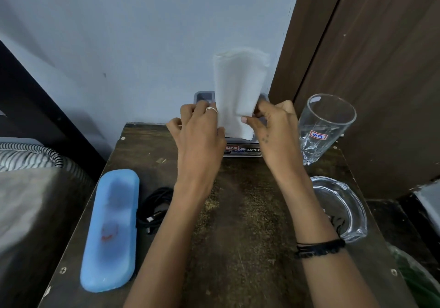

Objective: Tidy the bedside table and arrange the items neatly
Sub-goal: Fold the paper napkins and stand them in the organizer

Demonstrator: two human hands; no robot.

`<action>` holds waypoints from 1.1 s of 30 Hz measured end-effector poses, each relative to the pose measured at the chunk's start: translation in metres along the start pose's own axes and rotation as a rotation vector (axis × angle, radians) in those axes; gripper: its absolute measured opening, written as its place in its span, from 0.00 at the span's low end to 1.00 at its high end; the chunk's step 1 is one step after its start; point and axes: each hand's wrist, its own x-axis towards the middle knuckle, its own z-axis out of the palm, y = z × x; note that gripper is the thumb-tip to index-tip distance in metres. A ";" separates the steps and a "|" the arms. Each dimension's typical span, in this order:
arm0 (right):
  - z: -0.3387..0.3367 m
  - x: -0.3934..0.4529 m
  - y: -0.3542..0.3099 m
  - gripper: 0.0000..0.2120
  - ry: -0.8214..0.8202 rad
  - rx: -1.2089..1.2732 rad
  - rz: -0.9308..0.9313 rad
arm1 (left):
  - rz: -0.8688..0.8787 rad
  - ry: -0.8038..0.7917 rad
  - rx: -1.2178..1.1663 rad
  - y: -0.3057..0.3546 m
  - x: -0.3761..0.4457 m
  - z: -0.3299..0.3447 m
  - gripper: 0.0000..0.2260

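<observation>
The dark wooden bedside table (240, 224) is being used as the landmark, its worn top filling the lower middle of the view. Along its left edge a long blue silicone case (110, 231) is lying flat, running front to back. At the table's back edge, against the wall, a grey tissue box (240, 152) with car-brand logos on its front is sitting, mostly hidden behind the hands. Above that box, over the table's rear middle, a folded white tissue (239, 88) is being held upright. It is being pinched at its lower left edge by the left hand (198, 131), whose fingers are curled, a ring showing on one of them. Its lower right edge is being gripped between thumb and curled fingers by the right hand (271, 127), whose wrist is carrying black bands. At the table's back right corner a tall clear drinking glass (326, 127) bearing a small label marked 169 is standing. In front of it, by the table's right edge, a clear glass ashtray (342, 203) is resting. Just beside the blue case, on its right, a coiled black cable (154, 206) is lying on the table.
</observation>
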 end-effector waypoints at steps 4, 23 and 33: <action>0.001 -0.002 -0.004 0.06 -0.024 -0.130 -0.045 | -0.046 0.030 0.064 0.000 -0.002 0.004 0.09; -0.010 0.002 -0.012 0.08 -0.101 -0.182 -0.074 | -0.108 -0.054 -0.125 -0.009 0.010 -0.013 0.03; -0.043 0.005 -0.030 0.12 -0.288 -0.033 0.183 | -0.105 -0.017 -0.135 -0.009 0.007 -0.011 0.02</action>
